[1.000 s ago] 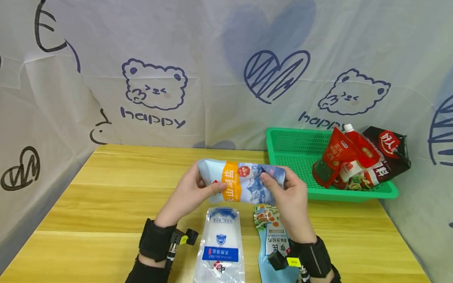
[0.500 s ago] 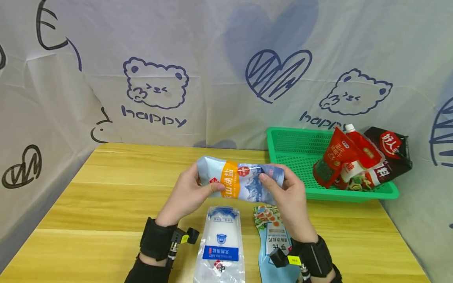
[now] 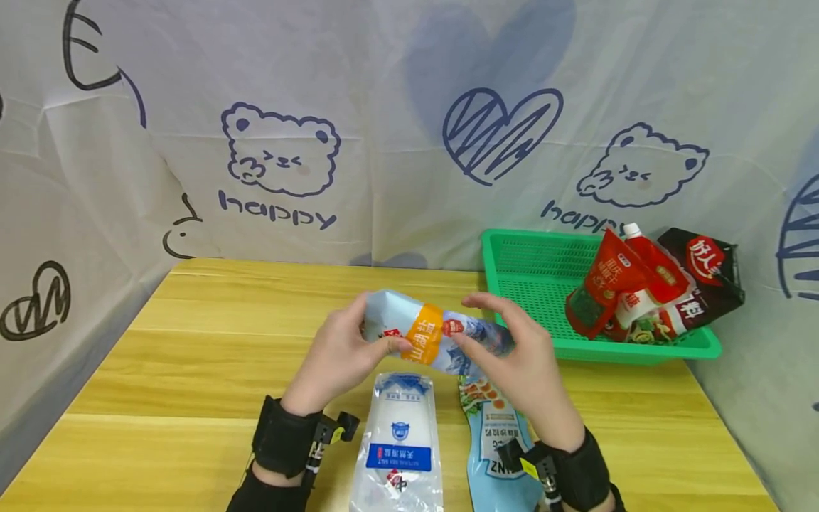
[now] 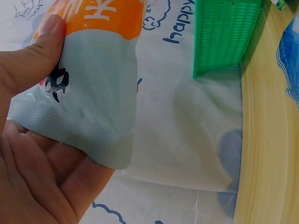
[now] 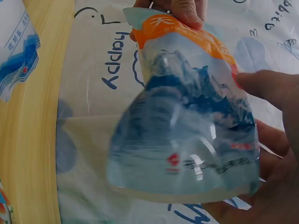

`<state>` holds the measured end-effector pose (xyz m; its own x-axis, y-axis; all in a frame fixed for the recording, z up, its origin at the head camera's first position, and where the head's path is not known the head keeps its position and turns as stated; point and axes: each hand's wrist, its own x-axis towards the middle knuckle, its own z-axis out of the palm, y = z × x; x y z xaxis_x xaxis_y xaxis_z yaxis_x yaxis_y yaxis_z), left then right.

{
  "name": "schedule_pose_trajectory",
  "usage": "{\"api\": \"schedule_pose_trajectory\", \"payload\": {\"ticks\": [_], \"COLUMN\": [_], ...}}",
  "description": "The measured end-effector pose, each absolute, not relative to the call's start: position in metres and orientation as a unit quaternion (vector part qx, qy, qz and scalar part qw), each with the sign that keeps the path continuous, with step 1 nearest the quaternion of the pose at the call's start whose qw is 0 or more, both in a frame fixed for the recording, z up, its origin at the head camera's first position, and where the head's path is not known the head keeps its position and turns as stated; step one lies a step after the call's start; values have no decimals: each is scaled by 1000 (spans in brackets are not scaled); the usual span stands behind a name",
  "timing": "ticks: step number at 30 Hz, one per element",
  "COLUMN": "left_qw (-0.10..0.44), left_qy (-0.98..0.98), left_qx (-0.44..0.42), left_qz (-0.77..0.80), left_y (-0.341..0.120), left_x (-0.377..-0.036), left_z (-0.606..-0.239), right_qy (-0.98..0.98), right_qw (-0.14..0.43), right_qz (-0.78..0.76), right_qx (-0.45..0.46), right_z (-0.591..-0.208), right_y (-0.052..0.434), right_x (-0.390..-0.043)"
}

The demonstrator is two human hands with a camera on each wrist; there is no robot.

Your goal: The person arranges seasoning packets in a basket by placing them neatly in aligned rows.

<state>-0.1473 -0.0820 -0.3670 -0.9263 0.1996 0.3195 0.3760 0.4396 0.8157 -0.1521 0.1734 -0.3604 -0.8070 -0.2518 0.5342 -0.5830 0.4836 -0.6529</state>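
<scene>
**Blue bag held tilted above the table**

The bag (image 3: pixel 425 334) is held above the table (image 3: pixel 211 341), its right end dipping in the head view. It is glossy and creased, pale blue at one end, where a small black character is printed. An orange band with white Chinese characters is followed by a red badge and a dark-blue mountain picture; light is reflected in streaks near the far end.

The pale end is gripped by the left hand (image 3: pixel 335 348) between thumb and fingers. The right hand (image 3: pixel 525 355) is spread loosely, its thumb laid against the bag, its index finger raised clear. Nearer the viewer, a salt packet (image 3: pixel 398 427) and a light-blue pouch (image 3: pixel 499 448) are seen lying.
</scene>
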Motion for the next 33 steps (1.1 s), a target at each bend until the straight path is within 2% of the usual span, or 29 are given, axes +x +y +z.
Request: {"api": "schedule_pose_trajectory", "payload": {"ticks": [5,8,17,26,33], "left_qw": [111,120,103,93,113], "left_qy": [-862,-867,-862,-821,-791], "left_qx": [-187,-191,-188,-167,-166], "left_qz": [-457,-443,-459,-539,-578], "left_y": [-80,-79,-80,-80,-78], "left_x": [-147,-147,-147,-150,-153], "left_z": [-367,-368,-367,-368,-369], "right_qy": [-864,-868,-859,-832,-784], "right_qw": [138,130,140,139,190], "right_qz": [393,384,409,482,552], "right_qx": [284,288,276,235,212], "right_z": [-361,-363,-367,-368,-371], "right_y": [171,169,168,166,160], "right_x": [-151,-152,-153,-153,-151]}}
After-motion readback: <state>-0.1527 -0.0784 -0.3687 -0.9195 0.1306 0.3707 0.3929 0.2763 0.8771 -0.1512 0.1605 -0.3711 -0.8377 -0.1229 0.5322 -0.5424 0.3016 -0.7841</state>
